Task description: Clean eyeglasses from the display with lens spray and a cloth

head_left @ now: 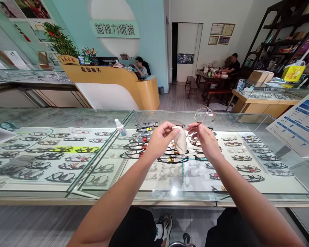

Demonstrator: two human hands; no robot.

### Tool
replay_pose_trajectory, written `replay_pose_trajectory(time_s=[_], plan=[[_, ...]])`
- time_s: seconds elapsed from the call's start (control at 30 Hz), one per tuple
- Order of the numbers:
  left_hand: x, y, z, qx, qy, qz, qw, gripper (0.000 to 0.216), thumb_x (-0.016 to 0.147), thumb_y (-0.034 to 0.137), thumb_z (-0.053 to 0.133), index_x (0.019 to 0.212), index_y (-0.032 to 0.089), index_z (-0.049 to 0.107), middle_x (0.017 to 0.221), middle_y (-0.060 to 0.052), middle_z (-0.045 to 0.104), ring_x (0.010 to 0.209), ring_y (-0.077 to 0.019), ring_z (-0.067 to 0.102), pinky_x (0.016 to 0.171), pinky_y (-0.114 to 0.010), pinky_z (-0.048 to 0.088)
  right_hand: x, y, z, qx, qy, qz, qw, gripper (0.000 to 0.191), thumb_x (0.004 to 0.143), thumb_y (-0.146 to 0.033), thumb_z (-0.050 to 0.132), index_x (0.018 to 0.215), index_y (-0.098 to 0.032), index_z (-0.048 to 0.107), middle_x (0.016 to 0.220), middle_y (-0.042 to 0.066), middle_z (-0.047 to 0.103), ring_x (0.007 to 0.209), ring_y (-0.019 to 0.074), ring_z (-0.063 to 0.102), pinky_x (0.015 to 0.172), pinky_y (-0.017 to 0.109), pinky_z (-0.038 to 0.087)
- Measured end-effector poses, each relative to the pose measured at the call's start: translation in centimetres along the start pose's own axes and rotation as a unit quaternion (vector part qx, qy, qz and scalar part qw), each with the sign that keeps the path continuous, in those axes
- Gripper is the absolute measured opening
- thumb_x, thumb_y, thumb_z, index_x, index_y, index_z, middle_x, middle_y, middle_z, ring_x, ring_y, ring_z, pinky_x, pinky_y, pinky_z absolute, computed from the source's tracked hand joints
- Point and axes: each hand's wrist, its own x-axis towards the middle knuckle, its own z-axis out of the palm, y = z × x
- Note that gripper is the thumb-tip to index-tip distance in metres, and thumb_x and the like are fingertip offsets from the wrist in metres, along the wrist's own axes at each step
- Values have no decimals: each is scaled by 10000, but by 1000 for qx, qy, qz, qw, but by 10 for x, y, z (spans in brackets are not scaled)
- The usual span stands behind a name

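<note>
From where I stand, a person's left hand (159, 139), curled nearly closed, pinches a pale cloth (180, 140). The right hand (208, 139) grips a pair of glasses (201, 115) in its fingertips, raised just beside the cloth above a glass tabletop (154, 197). Rows of eyeglass frames (173, 159) lie below; a spray bottle (121, 128) stands leftward. A slack fingertip hold could drop the glasses onto the tabletop.
</note>
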Motion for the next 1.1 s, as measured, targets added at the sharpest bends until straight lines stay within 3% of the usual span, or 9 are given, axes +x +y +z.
replay_pose_trajectory(time_s=[0.17,0.3,0.63,0.87,1.1], plan=[[1,-2,1,-24,45,14,999,348,894,514,776,892,184,665,844,-9,669,793,-142,598,777,-268,497,-3,-4,2,-4,-87,20,996,398,1079,-528,512,1089,-225,769,1030,66,742,897,212,634,834,350,457],[4,-2,-2,-71,41,-3,997,388,861,536,799,875,183,640,862,-8,659,808,-146,604,807,-284,528,-7,-6,7,-27,-143,38,989,421,1073,-533,524,1063,-202,781,978,64,725,894,215,626,858,354,449],[7,-4,-3,-140,10,-18,990,415,843,535,813,868,196,574,856,19,611,785,-124,600,773,-263,556,-6,-2,10,-37,-162,58,984,461,1055,-584,535,1050,-193,780,1001,74,746,881,219,637,858,362,461],[7,-7,-3,-115,-12,-15,993,403,853,563,789,906,208,605,827,22,585,739,-119,543,709,-237,490,-6,3,10,-29,-175,55,983,454,1055,-576,544,1059,-193,787,995,68,739,863,210,639,857,362,479],[3,-7,0,-72,-19,12,997,436,943,620,674,920,185,692,979,-43,685,837,-157,608,801,-284,514,-6,6,9,-24,-200,75,977,473,1056,-585,532,1060,-184,782,1010,81,739,866,212,644,844,355,487]])
